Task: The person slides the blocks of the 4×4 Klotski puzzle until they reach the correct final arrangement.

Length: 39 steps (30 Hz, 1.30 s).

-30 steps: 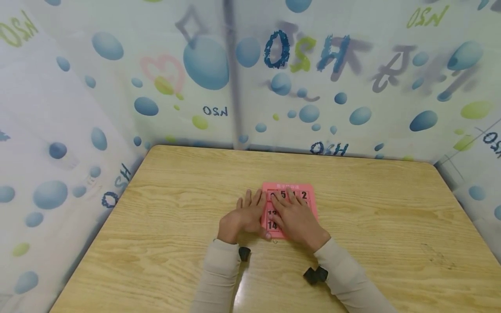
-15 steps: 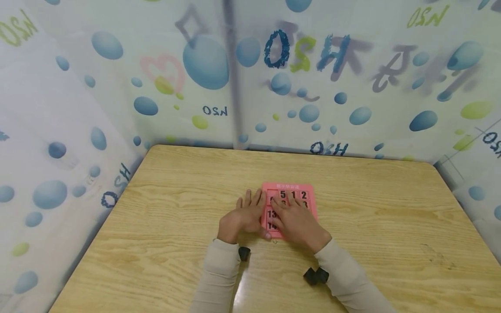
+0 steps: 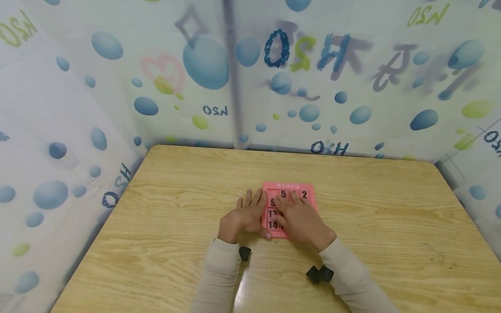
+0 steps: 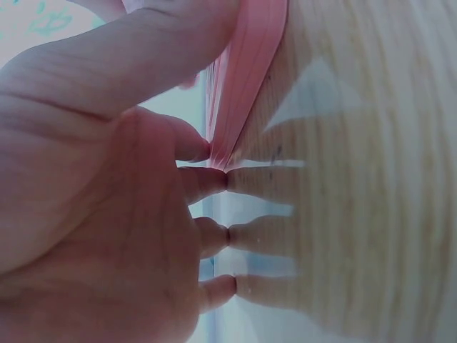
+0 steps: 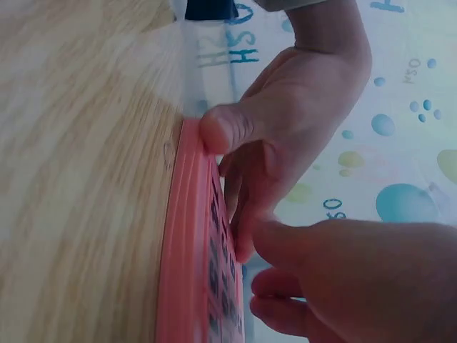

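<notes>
A pink sliding number puzzle (image 3: 288, 185) lies flat near the middle of the table. My left hand (image 3: 243, 218) rests along its left side with fingers straight; the thumb touches the near left corner. In the left wrist view its fingertips (image 4: 227, 236) meet the table beside the frame. My right hand (image 3: 302, 219) lies over the tiles, its fingers reaching across them and covering several numbers. Tiles 5, 2, 9, 13 and 14 show, and a bare pink slot (image 3: 272, 194) is at the top left. In the right wrist view the thumb (image 5: 285, 239) is close to the tiles.
The wooden table (image 3: 188, 182) extends on all sides of the puzzle. A patterned curtain (image 3: 156, 87) with blue bubbles and lettering stands behind it. Black devices (image 3: 245, 253) sit at both wrists, under the beige sleeves (image 3: 219, 274).
The tile at the puzzle's top left has slid down one place, baring the corner slot, with the 9 now visible below it. My right hand has drawn back slightly; the left has stayed put.
</notes>
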Motion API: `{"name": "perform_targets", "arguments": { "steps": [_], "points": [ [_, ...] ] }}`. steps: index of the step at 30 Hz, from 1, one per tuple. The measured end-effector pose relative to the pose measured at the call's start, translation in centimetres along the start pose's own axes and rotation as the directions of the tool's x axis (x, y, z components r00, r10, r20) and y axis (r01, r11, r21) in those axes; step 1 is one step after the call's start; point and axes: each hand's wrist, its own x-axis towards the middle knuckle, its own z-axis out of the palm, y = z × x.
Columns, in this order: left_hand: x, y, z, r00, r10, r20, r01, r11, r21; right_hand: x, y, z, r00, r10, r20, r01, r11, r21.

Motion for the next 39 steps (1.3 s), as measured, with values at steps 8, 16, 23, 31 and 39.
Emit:
{"name": "perform_targets", "arguments": {
  "steps": [8,16,23,31,39],
  "points": [
    [0.0,0.3,0.0,1.000,-0.015,0.010,0.015,1.000,-0.017,0.2,1.3,0.1,0.993,0.117,-0.032,-0.117,0.993,-0.004],
    [0.1,0.4,-0.1,1.000,-0.019,0.010,0.019,1.000,-0.001,0.6,1.5,0.6,0.994,0.092,-0.058,-0.092,0.996,-0.007],
    [0.2,0.3,-0.1,1.000,-0.011,0.003,0.011,1.000,0.008,0.6,1.2,0.4,0.992,0.116,-0.056,-0.117,0.993,-0.015],
    [0.0,0.2,-0.1,1.000,0.012,-0.003,-0.012,1.000,-0.011,0.5,1.0,0.4,0.990,0.134,-0.034,-0.135,0.991,-0.020],
    [-0.1,0.3,-0.1,1.000,-0.001,0.009,0.001,1.000,-0.004,0.6,0.9,0.5,0.992,0.124,-0.025,-0.125,0.992,-0.010]
  ]
}}
